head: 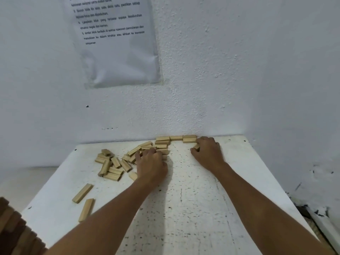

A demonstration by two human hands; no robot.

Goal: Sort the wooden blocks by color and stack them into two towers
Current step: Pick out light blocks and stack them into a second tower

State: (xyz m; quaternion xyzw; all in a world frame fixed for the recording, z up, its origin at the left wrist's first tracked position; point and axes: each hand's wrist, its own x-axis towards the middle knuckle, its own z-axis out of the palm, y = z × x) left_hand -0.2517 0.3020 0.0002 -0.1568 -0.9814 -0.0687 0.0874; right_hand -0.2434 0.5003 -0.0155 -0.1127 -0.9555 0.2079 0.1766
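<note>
Several pale wooden blocks lie scattered on a white table. A loose heap sits at the centre left, and a low row of blocks runs along the wall. Two single blocks lie apart near the left edge. My left hand rests palm down on blocks at the right end of the heap, fingers curled over them. My right hand has its fingers curled round a small block just below the right end of the row.
A white textured wall stands directly behind the table, with a printed sheet in a plastic sleeve taped to it. Brown wooden pieces show at the lower left corner. The table's right edge drops to a dark floor strip.
</note>
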